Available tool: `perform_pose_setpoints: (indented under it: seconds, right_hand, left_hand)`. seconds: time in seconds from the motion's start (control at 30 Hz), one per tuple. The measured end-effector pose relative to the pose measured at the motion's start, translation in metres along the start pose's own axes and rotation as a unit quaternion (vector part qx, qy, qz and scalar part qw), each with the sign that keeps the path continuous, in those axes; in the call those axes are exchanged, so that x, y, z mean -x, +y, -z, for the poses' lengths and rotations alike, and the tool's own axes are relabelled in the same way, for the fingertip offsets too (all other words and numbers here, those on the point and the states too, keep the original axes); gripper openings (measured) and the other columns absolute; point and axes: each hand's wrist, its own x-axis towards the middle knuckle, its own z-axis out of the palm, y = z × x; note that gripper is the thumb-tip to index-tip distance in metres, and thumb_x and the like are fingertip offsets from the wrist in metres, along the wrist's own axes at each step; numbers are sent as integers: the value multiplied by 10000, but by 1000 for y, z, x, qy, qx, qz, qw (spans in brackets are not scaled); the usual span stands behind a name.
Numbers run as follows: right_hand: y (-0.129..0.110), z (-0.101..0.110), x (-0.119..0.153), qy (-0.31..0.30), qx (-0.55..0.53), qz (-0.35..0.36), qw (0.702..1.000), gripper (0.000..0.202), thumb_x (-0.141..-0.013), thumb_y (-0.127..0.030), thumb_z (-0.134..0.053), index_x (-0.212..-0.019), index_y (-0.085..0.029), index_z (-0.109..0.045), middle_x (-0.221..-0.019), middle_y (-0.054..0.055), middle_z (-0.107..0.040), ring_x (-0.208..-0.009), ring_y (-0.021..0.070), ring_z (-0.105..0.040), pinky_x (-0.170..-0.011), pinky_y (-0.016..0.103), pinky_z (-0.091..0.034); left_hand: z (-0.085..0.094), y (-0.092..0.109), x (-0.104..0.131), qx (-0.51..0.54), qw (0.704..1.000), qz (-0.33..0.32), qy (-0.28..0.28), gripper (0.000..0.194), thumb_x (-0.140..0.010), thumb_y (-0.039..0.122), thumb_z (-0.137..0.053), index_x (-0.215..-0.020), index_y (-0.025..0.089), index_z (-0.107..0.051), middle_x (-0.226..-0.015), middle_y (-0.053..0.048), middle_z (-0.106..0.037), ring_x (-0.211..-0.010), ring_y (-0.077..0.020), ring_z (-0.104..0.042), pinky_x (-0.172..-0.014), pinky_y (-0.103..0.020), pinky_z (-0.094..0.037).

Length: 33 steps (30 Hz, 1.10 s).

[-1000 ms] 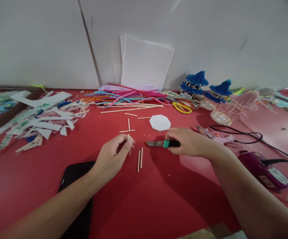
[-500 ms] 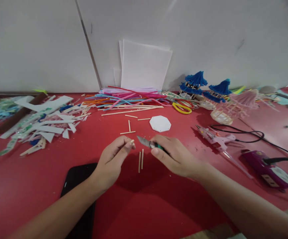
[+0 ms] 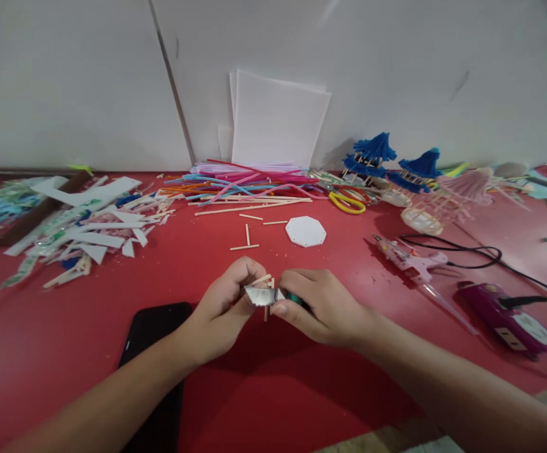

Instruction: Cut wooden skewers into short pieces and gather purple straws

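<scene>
Between the fingers of my left hand (image 3: pixel 226 302) are short wooden sticks (image 3: pixel 262 280), their ends poking out toward the right. My right hand (image 3: pixel 323 307) is closed round the green handle of a utility knife (image 3: pixel 260 296). Its broad blade points left and lies across my left fingertips, by the sticks; whether it touches the wood I cannot tell. Partly hidden under the knife, two more cut sticks (image 3: pixel 266 313) lie on the red table (image 3: pixel 254 402). Beyond my hands are several loose short sticks (image 3: pixel 245 247) and a white octagonal plate (image 3: pixel 306 231) with small holes along its edge.
White scraps (image 3: pixel 96 229) are heaped at left, near a black phone (image 3: pixel 155 327). Colored pipe cleaners (image 3: pixel 254 182) and yellow-handled scissors (image 3: pixel 347 202) lie at the back. At right are small blue-roofed models (image 3: pixel 370 154), a glue gun (image 3: pixel 412 261) and a purple power strip (image 3: pixel 509 318).
The knife has come left and down, its blade now across my left fingertips. The sticks in my left hand have turned to show more of their length.
</scene>
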Motion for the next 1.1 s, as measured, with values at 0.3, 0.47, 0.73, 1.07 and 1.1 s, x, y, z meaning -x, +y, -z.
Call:
perform_pose_setpoints:
  seconds: [0.3,0.47,0.73,1.07,1.1]
  right_hand:
    - [-2,3,0,-4,3,-7,1000,379,-918,-475,-312,-724,-179,-447,-633,-10,-490,-542,90,-415,-502,222,-254]
    - [-2,3,0,-4,1,-4,1000,380,-917,-481,-321,-719,-177,-437,-627,-13,-481,-540,89,-410,-502,219,-245]
    - [-1,3,1,-9,1,-4,1000,396,-917,-489,-311,-726,-173,-457,-641,-2,-509,-553,91,-428,-509,218,-253]
    - [-3,0,0,-12,-2,2,1000,362,-918,-457,-314,-740,-179,-461,-654,3,-521,-563,99,-436,-517,224,-276]
    - [-3,0,1,-13,-2,4,1000,360,-917,-457,-316,-739,-180,-460,-651,2,-515,-562,99,-429,-518,225,-276]
  left_hand:
    - [0,1,1,-37,999,-7,-3,148,-875,324,-492,-824,196,-438,-747,10,-416,-629,-100,-378,-560,-225,-338]
    - [1,-1,1,-10,1000,-9,-19,114,-882,286,-487,-827,203,-430,-751,22,-414,-628,-91,-369,-571,-209,-335]
    - [2,1,1,-2,1000,17,-18,125,-883,315,-471,-834,201,-449,-761,17,-422,-664,-105,-383,-614,-224,-342]
    - [0,-4,0,-107,994,-21,20,216,-922,356,-370,-793,199,-446,-707,24,-442,-601,-102,-371,-555,-229,-313]
    - [-1,-3,0,-104,994,-19,20,218,-921,358,-370,-793,199,-446,-702,25,-440,-593,-101,-369,-547,-229,-310]
